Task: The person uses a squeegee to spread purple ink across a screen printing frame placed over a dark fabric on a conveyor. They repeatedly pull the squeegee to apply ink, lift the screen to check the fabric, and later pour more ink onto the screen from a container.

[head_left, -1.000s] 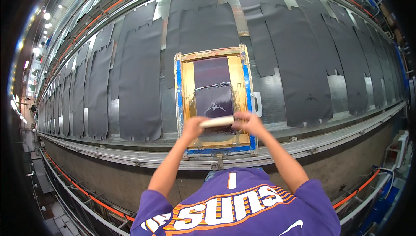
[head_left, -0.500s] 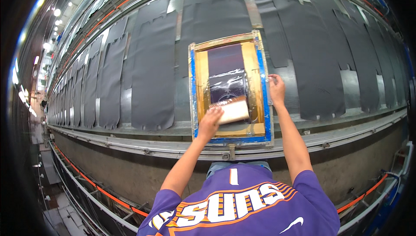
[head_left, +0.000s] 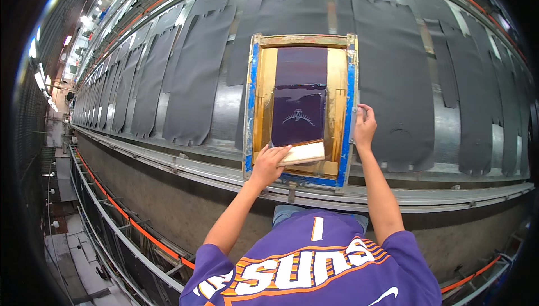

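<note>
Cream squeegee (head_left: 305, 153) lies across near end of screen frame (head_left: 351, 81). Left hand (head_left: 270, 164) closed around its left end; right hand (head_left: 364, 126) half-curled at frame's right edge, grip unclear. Dark sheets (head_left: 393, 81) flank frame; metal rail (head_left: 426, 200) between it and person (head_left: 314, 258).

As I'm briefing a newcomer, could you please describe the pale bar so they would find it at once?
On the long metal table, find the blue-edged frame around a dark panel. Toward the frame's near end, the left hand holds the pale bar, cream-coloured and lighter than the golden borders.
</note>
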The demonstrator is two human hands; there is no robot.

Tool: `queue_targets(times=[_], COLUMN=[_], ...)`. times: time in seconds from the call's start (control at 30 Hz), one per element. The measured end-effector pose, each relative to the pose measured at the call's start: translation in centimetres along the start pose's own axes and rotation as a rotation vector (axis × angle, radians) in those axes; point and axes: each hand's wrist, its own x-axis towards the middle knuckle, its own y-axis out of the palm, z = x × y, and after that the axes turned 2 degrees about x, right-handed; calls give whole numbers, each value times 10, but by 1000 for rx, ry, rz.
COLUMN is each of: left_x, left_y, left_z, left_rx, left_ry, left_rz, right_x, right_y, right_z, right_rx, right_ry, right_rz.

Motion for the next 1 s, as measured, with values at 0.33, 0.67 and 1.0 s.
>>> queue_targets(times=[0.33, 0.67, 1.0], left_x=[-31, 161, 15], left_y=[-5, -34, 12], left_z=[99, 172, 123], left_rx=[-146, -197, -44], left_ry=[-44, -108, 40], left_rz=[24, 183, -7], right_x=[-31, -2, -133], right_y=[73, 119, 85], right_z=[11, 110, 36], right_rx=[-309, -835, -794], right_ry=[-26, -584, -558], right_rz=[0, 505, 621])
